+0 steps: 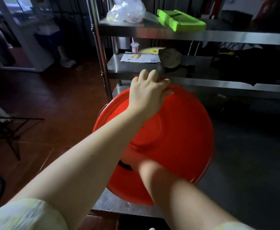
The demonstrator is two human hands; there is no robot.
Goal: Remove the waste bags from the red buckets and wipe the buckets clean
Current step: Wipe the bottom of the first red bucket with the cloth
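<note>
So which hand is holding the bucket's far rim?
The left hand grips the red bucket there; the right hand is blurred at the near side.

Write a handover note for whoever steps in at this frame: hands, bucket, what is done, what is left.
Left hand grips the far rim of the red bucket, which is tipped on the steel table, inside facing the camera.
Right hand is blurred, low inside the bucket beside a dark patch; whether it holds anything cannot be told.
Done: no waste bag shows in this bucket.
Left: probably the wiping; only one bucket is in view.
</note>
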